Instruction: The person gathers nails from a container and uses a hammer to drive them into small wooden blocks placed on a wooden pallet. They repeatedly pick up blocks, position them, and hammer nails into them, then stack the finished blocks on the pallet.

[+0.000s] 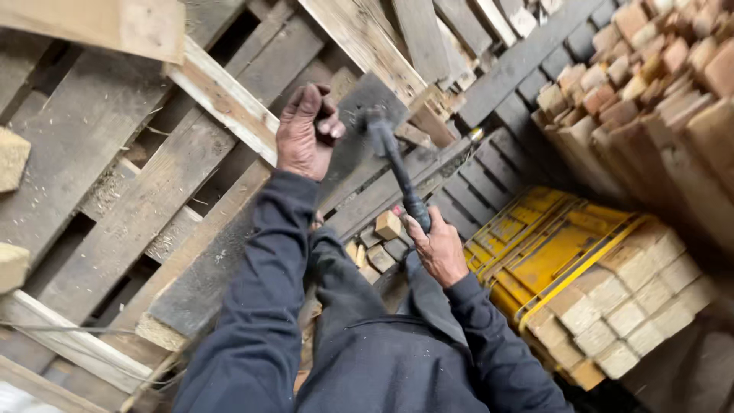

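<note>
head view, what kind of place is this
Likely a pallet yard or wood workshop: weathered pallets, stacked cut wood blocks and a yellow crate. The right hand holds a hammer.

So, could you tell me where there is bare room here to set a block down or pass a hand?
The broad grey plank left of the left hand lies bare. The yellow crate's top, between the stacked blocks and the dark slats, looks free. It is crowded around the hammer in the right hand, and loose blocks fill the gap below.
</note>
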